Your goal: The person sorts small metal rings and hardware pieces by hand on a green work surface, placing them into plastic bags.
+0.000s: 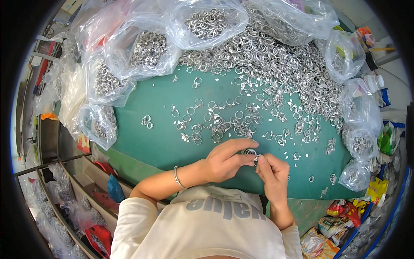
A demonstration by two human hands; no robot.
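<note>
Near the front edge of the green table top (151, 99), my hands meet over a few silver rings (250, 151). My left hand (224, 162) is closed, pinching the rings between thumb and fingers. From the right, my right hand (274, 172) is also closed, its thumb and forefinger pressed on a ring at the same spot; the exact number held is hard to make out. Just beyond my fingers lie loose silver rings (217, 123), scattered with small white bits. A large heap of similar rings (297, 64) covers the far right of the table.
Clear plastic bags of rings (148, 47) line the far and left edges. More ring bags (360, 142) stand along the right edge. Wooden drawers (92, 170) holding bags sit at the lower left, colourful packets (340, 213) at the lower right.
</note>
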